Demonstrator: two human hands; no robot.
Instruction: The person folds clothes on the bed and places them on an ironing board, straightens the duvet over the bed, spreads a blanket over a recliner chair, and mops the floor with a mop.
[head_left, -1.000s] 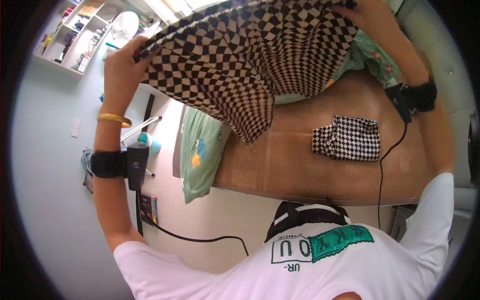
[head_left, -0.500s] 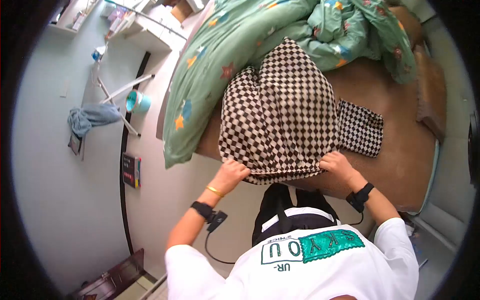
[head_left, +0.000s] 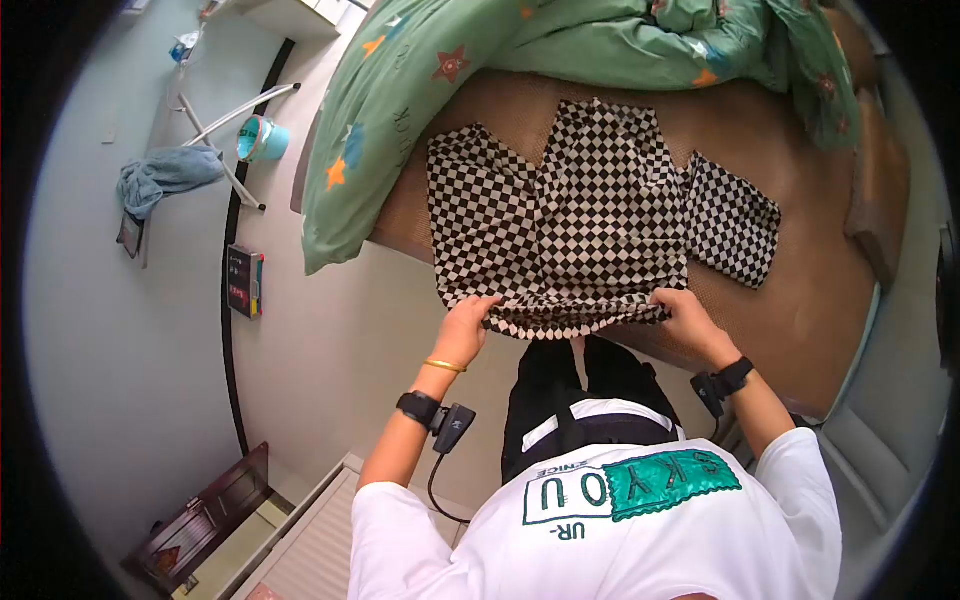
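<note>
Black-and-white checkered pants (head_left: pixel 600 200) lie spread over the bed's near edge, with the legs pointing away from me and the gathered waistband closest to my body. My left hand (head_left: pixel 465 325) grips the waistband at its left end. At its right end my right hand (head_left: pixel 688 318) pinches the same band. Just right of the pants, a folded checkered piece (head_left: pixel 733 222) rests on the brown mat (head_left: pixel 800 320), touching or nearly touching them.
A green quilt (head_left: pixel 400 130) with stars lies across the far and left side of the bed. On the left are a blue bucket (head_left: pixel 262 139), a white stand (head_left: pixel 225 122) with a grey-blue cloth (head_left: pixel 170 177), and a dark box (head_left: pixel 243 282). A brown cushion (head_left: pixel 880 200) is at the right.
Both hands came down from overhead, bringing the pants from the air onto the bed. Since half a second ago the cloth has settled flatter, and its two legs show apart.
</note>
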